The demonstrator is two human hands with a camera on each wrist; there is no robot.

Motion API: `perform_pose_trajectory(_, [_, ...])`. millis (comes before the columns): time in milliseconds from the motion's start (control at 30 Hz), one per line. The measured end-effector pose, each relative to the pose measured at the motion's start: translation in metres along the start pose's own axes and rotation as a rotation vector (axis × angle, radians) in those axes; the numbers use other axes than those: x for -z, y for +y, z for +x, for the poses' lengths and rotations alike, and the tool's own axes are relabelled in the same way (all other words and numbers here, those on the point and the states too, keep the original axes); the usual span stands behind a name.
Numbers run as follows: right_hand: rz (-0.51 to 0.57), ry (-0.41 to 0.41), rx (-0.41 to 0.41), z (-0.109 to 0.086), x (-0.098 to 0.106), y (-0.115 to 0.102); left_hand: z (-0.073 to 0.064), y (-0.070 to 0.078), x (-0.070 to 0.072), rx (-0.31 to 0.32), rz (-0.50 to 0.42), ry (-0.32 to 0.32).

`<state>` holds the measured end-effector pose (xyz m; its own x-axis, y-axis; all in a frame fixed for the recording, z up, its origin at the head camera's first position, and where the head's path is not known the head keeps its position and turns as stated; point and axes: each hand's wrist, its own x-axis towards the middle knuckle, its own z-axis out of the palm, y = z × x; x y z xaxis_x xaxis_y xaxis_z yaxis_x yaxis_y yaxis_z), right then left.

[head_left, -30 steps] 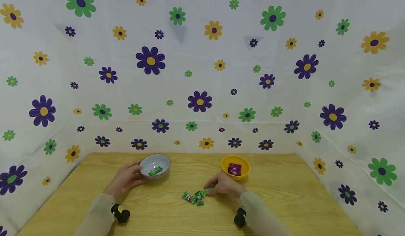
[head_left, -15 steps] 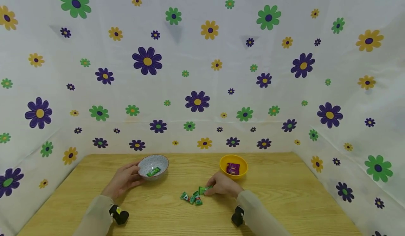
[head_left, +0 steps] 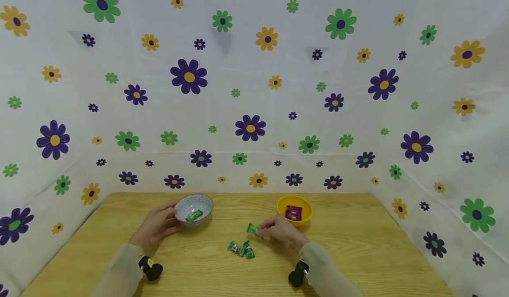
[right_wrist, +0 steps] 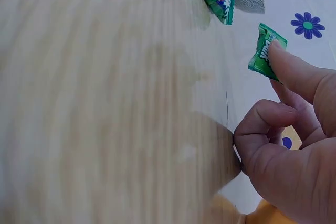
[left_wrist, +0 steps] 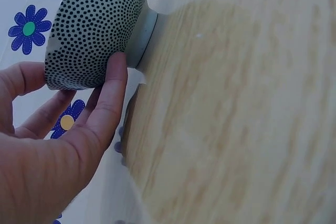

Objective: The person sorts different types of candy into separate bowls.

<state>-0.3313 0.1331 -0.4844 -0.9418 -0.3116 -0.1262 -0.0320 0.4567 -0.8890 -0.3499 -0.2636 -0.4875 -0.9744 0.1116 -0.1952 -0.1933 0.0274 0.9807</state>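
My left hand (head_left: 159,224) holds the speckled bowl (head_left: 195,203) by its left side. In the left wrist view, the thumb is at the rim of the dotted bowl (left_wrist: 97,30) and fingertips lie against its outside near the foot. Inside it lies a green wrapped candy (head_left: 194,215). Between thumb and finger, my right hand (head_left: 280,231) pinches another green wrapped candy (right_wrist: 266,52), held just above the wooden table. Several more green candies (head_left: 242,248) lie on the tabletop, left of and nearer than the right hand.
A yellow bowl (head_left: 280,208) with purple-wrapped sweets (head_left: 294,213) stands behind the right hand. The wooden table (head_left: 222,279) meets a flower-printed white cloth (head_left: 222,111) at its back and sides.
My right hand has lifted one green candy from beside the others and moved it slightly away from them. The left hand and its bowl have stayed in place.
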Motion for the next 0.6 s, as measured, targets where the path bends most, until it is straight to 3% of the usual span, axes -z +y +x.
perform_pose_trajectory(233, [0.106, 0.024, -0.030, 0.004, -0.005, -0.003, 0.002, 0.002, -0.002, 0.009, -0.004, 0.009])
perform_pose_trajectory(600, [0.135, 0.034, -0.028, 0.015, -0.026, -0.015, 0.001, -0.001, -0.002, -0.001, -0.006, 0.015])
